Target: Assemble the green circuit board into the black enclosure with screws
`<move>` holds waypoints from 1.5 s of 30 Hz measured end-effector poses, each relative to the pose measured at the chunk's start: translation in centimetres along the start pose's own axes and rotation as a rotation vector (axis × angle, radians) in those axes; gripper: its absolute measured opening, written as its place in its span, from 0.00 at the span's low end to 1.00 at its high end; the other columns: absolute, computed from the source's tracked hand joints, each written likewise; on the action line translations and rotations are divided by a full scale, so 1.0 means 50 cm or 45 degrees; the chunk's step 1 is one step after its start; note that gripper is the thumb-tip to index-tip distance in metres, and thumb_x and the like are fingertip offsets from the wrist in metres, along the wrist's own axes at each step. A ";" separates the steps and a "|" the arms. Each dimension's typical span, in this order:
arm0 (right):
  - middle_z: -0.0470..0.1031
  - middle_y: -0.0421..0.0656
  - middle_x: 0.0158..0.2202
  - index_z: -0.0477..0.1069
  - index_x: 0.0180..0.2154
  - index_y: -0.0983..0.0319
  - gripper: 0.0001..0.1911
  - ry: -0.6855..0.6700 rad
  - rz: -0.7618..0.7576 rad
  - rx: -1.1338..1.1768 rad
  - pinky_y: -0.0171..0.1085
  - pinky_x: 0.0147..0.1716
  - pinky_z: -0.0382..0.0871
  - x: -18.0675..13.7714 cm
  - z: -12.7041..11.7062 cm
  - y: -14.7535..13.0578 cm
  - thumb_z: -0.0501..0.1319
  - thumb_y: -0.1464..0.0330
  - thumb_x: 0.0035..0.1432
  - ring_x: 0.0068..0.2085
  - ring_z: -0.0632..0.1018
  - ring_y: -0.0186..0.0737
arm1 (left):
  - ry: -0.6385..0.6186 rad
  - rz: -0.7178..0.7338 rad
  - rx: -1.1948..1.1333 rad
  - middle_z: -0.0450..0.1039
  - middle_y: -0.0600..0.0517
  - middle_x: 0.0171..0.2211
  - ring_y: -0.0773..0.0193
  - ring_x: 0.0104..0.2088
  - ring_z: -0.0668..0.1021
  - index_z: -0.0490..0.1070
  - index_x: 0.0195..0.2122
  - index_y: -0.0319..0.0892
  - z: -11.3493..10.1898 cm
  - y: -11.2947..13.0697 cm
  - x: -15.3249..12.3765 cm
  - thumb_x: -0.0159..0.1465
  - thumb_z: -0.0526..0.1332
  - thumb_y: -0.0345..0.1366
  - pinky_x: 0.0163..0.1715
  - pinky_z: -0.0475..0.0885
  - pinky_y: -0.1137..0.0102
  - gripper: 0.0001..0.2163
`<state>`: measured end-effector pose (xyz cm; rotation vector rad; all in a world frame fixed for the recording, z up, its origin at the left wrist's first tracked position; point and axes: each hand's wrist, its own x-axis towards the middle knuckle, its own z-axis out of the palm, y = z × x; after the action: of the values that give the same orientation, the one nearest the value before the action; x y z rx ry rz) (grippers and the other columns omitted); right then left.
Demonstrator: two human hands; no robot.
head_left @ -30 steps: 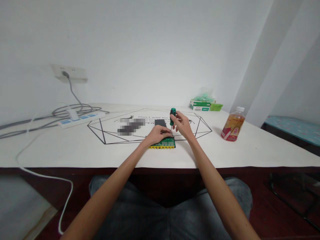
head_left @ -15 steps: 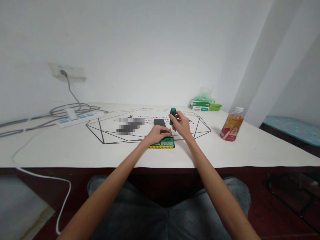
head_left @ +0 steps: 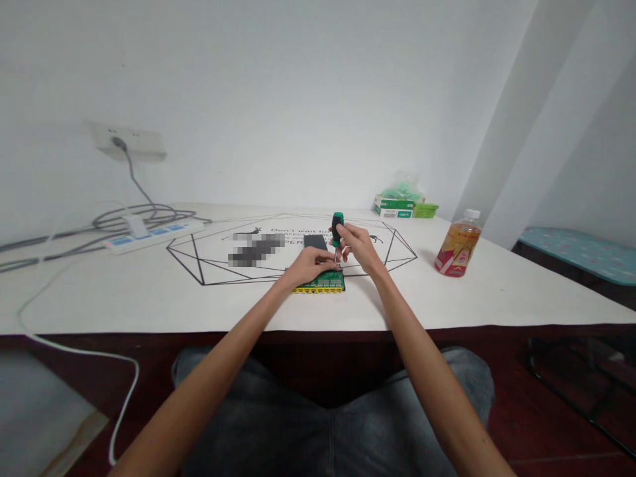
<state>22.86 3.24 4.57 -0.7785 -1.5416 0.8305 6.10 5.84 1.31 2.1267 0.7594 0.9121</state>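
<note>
A green circuit board (head_left: 322,283) with a yellow front edge lies on the white table (head_left: 149,298), near its front edge. My left hand (head_left: 309,263) rests on the board's left part, its fingers curled down and pressing on it. My right hand (head_left: 358,246) is closed round the green-handled screwdriver (head_left: 337,226), which stands upright with its tip down at the board's back right. A dark flat object (head_left: 315,242) lies just behind the board.
A drink bottle (head_left: 456,244) stands at the right. Green and white boxes (head_left: 403,207) sit at the back by the wall. A power strip (head_left: 149,232) with grey cables lies at the back left, under a wall socket (head_left: 130,142). A black line drawing (head_left: 209,258) marks the tabletop.
The view has drifted a little to the right. My right hand and the screwdriver sit slightly lower and to the left over the board; my left hand stays on the board.
</note>
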 end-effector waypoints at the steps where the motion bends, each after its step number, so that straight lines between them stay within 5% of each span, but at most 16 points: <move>1: 0.75 0.42 0.28 0.69 0.32 0.61 0.27 -0.022 0.020 0.024 0.30 0.13 0.62 -0.001 0.000 -0.001 0.60 0.43 0.54 0.19 0.73 0.32 | 0.009 -0.006 0.004 0.83 0.48 0.33 0.59 0.35 0.81 0.82 0.36 0.40 -0.001 0.000 0.000 0.58 0.65 0.39 0.41 0.75 0.64 0.10; 12: 0.75 0.40 0.27 0.71 0.35 0.61 0.24 0.042 -0.025 -0.099 0.29 0.11 0.56 -0.006 0.015 0.000 0.69 0.50 0.46 0.18 0.71 0.30 | 0.122 -0.001 0.160 0.82 0.48 0.29 0.61 0.31 0.79 0.82 0.30 0.39 -0.001 -0.003 0.003 0.55 0.67 0.38 0.36 0.73 0.68 0.08; 21: 0.77 0.40 0.30 0.67 0.45 0.60 0.26 0.077 0.018 -0.014 0.30 0.11 0.57 -0.007 0.015 -0.003 0.69 0.54 0.48 0.15 0.70 0.30 | -0.035 0.030 0.033 0.81 0.49 0.31 0.61 0.34 0.79 0.81 0.30 0.39 -0.001 0.005 0.004 0.59 0.63 0.36 0.42 0.73 0.65 0.08; 45: 0.73 0.38 0.25 0.71 0.34 0.63 0.24 0.055 0.073 -0.078 0.30 0.14 0.60 -0.001 0.018 0.009 0.72 0.53 0.44 0.16 0.68 0.28 | 0.069 0.065 0.125 0.82 0.49 0.31 0.62 0.31 0.80 0.82 0.32 0.40 0.005 -0.003 0.003 0.57 0.64 0.33 0.36 0.73 0.68 0.06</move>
<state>22.00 3.35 4.06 -0.8836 -1.5186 0.8066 6.33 5.97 1.12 2.2239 0.7950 0.9811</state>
